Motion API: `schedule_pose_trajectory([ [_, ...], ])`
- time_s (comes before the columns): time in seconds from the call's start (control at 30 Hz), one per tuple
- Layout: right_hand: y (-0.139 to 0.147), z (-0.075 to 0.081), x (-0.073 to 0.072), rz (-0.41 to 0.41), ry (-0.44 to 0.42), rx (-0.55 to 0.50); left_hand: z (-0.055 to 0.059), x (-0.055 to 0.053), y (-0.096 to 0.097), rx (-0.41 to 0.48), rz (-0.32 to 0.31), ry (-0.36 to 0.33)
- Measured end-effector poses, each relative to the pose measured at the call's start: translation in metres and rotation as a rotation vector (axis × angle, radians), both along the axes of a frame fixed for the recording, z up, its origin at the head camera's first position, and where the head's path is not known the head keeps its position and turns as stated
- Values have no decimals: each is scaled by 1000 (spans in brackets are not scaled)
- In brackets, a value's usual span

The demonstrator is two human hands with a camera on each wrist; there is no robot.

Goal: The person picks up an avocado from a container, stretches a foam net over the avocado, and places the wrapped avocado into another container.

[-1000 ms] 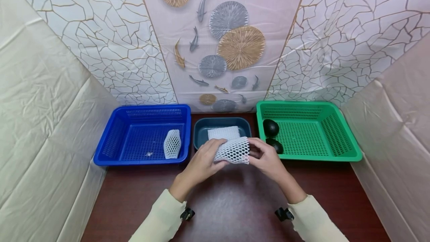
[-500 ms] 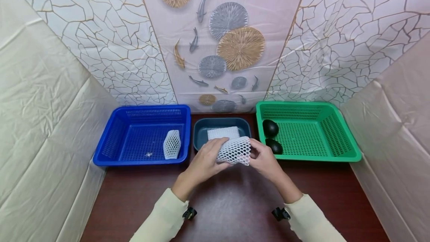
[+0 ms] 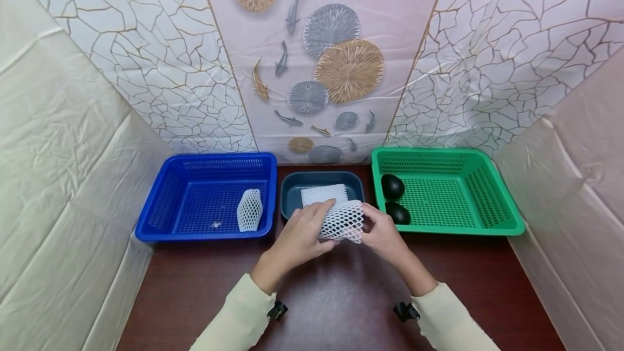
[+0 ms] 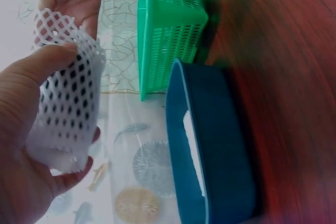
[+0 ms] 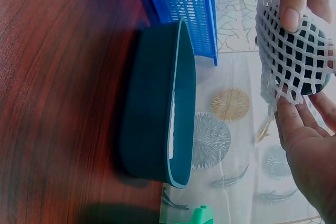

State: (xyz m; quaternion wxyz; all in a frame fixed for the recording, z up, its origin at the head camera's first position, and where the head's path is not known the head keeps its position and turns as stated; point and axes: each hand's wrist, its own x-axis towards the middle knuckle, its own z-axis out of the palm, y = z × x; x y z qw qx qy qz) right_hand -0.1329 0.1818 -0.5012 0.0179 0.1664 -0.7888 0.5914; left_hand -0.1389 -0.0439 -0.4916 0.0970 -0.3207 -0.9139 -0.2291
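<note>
A white foam net sleeve point(image 3: 343, 222) is held between both hands above the front of the dark teal tray point(image 3: 322, 174). In the right wrist view, a dark, rounded fruit like an avocado point(image 5: 311, 51) shows through the mesh. My left hand point(image 3: 298, 234) grips the sleeve's left part, thumb below and fingers over the top in the head view. My right hand point(image 3: 386, 236) holds the sleeve's right end, its fingertips partly hidden by the mesh. White foam sleeves point(image 3: 324, 193) lie flat in the tray. Two dark avocados point(image 3: 392, 187) rest at the left of the green basket point(image 3: 468, 229).
To the left stands a blue basket point(image 3: 205, 235) holding another foam sleeve point(image 3: 249, 210), bulged as if filled, and a small pale scrap point(image 3: 216, 225). The brown tabletop point(image 3: 336, 307) extends in front of the containers. Fabric walls rise behind and at both sides.
The left hand has shifted slightly right along with the sleeve, whose right end now tilts a little lower. The right hand stays at that end. Baskets and tray have not moved.
</note>
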Motion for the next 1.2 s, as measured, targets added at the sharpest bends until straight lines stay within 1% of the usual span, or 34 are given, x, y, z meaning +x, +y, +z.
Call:
schedule_pose_trajectory([
  [0.1, -1, 1, 1, -1, 2, 10, 2, 0, 2, -59, 14, 27],
  [0.2, -2, 2, 1, -5, -4, 11, 4, 1, 3, -83, 23, 43],
  [0.4, -3, 2, 1, -3, -1, -5, 2, 1, 3, -66, 27, 50],
  [0.53, -4, 3, 3, 6, -6, 11, -1, 1, 6, -51, 36, 47],
  [0.6, -4, 5, 3, 9, -12, 28, -3, 1, 7, -28, 42, 31],
  [0.67, -4, 6, 3, 7, -15, 50, -4, 1, 9, 11, 45, -1],
  [0.83, 0, 9, 2, 4, 0, 99, -8, 1, 8, 138, 49, -137],
  [0.9, 2, 10, 2, 4, 1, 95, -10, 1, 7, 169, 51, -170],
  [1.03, 8, 10, 1, 2, 19, 60, -12, 0, 4, 201, 67, -192],
  [1.2, 18, 10, -2, -20, 83, 45, -11, -3, -5, 221, 109, -202],
])
